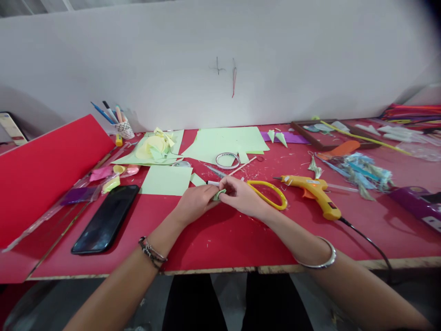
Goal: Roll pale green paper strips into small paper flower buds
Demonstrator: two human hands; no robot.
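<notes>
Across the middle of the frame spreads a red worktop [206, 250], its rough front edge crossing the lower part, with a pale upright panel [155, 59] behind it. Light green sheets [230, 139] lie toward the back; a black phone [106, 218] rests at centre left, a yellow glue gun [310, 185] at centre right. Below the front edge show dark-clad legs [193, 303] above a greyish floor [227, 296].

At the right border a purple object [409, 202] is cut off, and at the upper left a phone-like object [12, 128] is cut by the frame. The right hand [241, 195] covers part of the yellow-handled scissors [282, 197], whose blades point to the upper left. A white marker [212, 183] runs behind the fingers, so its far end cannot be seen.

At the centre of the frame, a small green paper piece [220, 195] is pinched between the fingertips of the left hand [195, 202] and the right, both closed on it above the worktop. Fingers hide much of it; the visible part slants slightly, its long axis running from lower left to upper right. Its exact shape cannot be made out.
</notes>
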